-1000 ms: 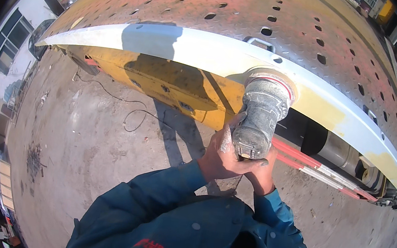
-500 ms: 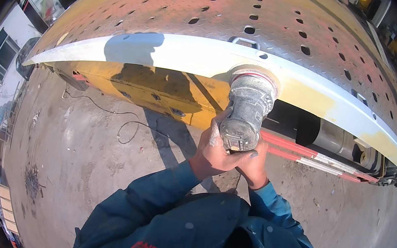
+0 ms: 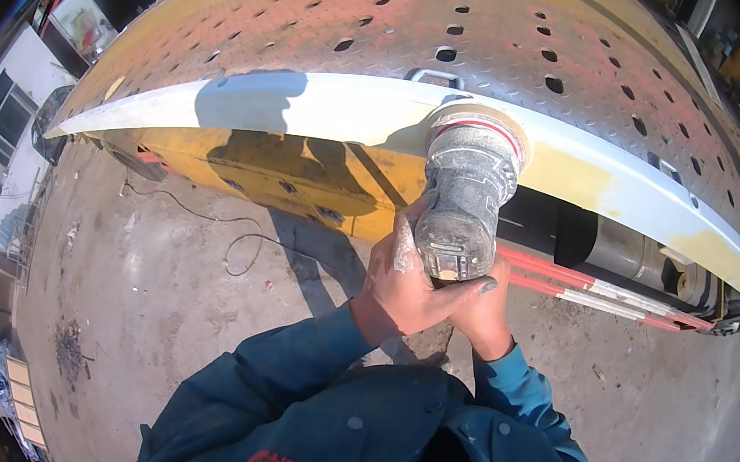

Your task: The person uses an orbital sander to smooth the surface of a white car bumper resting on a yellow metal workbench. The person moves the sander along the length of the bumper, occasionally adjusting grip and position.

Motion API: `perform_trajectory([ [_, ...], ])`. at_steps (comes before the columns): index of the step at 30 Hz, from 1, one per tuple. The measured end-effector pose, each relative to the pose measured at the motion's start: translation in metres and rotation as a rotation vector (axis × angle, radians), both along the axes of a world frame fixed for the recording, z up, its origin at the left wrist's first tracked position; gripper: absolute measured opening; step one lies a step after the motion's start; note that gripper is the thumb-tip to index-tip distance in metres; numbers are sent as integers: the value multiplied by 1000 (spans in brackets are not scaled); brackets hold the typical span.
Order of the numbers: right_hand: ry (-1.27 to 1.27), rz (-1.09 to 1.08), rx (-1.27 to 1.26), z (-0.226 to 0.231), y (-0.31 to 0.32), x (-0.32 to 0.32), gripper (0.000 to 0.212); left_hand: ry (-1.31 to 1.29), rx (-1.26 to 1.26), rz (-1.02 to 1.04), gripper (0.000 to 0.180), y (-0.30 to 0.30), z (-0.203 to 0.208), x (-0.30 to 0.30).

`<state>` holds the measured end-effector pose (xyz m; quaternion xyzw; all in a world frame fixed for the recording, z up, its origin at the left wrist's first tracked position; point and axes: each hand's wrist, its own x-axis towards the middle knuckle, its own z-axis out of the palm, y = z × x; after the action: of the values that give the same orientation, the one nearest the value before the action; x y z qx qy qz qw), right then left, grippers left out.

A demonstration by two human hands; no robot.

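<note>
A dusty grey-black power sander with a round pad and a red ring is held between both hands. Its pad end meets the white side rail of a vehicle bed, where yellowish filler patches show to the right. My left hand is closed around the sander's left side and lower end, its thumb laid across below. My right hand closes on the sander from the right; its fingers are mostly hidden under the tool. White dust coats the left hand.
Beyond the rail spreads a perforated metal deck with a small metal handle. Below the rail are a yellow box, a dark tank and red-and-white bars. A thin cable lies looped on the concrete floor.
The view has shifted slightly. The sander and both hands stay together at nearly the same stretch of rail, the tool turned a little more upright, its grip unchanged.
</note>
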<state>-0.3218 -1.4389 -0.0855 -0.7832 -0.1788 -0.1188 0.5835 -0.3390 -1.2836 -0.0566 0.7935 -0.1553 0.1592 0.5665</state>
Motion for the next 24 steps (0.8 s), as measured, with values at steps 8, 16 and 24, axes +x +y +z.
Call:
perform_trajectory([
  [8,61,-24,64,-1,-1,-15,49,65,75,8,116,-4,14,-9],
  [16,79,-21,55,44,-6,-15,38,57,133,18,111,-8,60,-4],
  [24,-27,-122,43,19,-12,-15,42,-59,182,-31,114,-15,58,3],
])
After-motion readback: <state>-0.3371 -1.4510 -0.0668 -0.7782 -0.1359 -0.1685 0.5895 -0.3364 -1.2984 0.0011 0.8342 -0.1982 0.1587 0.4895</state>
